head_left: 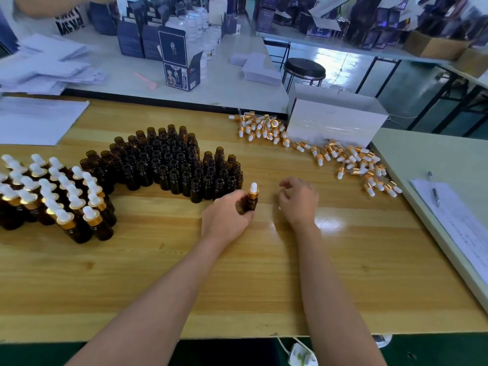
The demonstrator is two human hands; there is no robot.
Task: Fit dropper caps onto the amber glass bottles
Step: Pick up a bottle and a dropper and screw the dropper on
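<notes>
My left hand (228, 216) grips an amber glass bottle (250, 201) standing on the wooden table (237, 273); a gold-collared dropper cap with a white bulb (253, 190) sits on its neck. My right hand (299, 200) hovers just right of the bottle, fingers loosely curled, holding nothing. A dense cluster of uncapped amber bottles (169, 161) stands behind my left hand. Capped bottles (52, 192) are grouped at the far left. Loose dropper caps (353, 161) lie scattered at the right, with another heap of caps (260, 126) further back.
A white cardboard box (335, 120) lies behind the loose caps. Papers with a pen (449, 207) rest on the pale table at right, and a paper stack (37, 120) at back left. A black stool (303, 68) and dark product boxes (177, 59) stand beyond.
</notes>
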